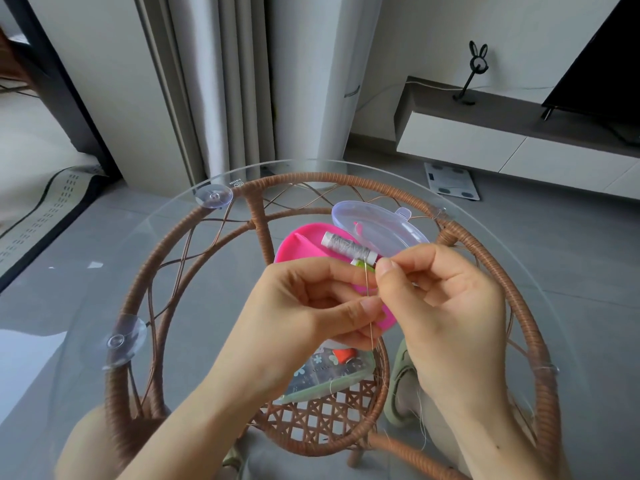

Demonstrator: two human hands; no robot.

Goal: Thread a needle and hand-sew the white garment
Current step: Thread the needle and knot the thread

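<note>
Here, needle (366, 285): a thin metal sliver standing almost upright between the two hands, above the near half of the table.
Left hand (311, 306): thumb and forefinger pinch the needle near its middle; the other fingers curl underneath.
Right hand (446, 303): thumb and forefinger are pressed together just beside the needle's upper end; whether they hold a thread is too fine to tell.
Pale strand (421, 420): hangs loose below the right wrist.
Pink case (294, 244): lies open on the glass just beyond the hands, partly hidden by them.
Clear lid (374, 226): tilted back at the case's far right side.
Grey spool (346, 247): lies on its side in the case, close to the right fingertips.
Glass top (104, 271): round and transparent, resting on a brown rattan frame (322, 180).
Suction cups (213, 197): clear, between glass and frame on the left.
Lower shelf (329, 420): woven lattice holding a flowered box (322, 372) with an orange spool (343, 355).
Green slipper (401, 375): on the grey floor, seen through the glass at the right.
Far right: a white cabinet (485, 133) carrying a dark screen (602, 71).
</note>
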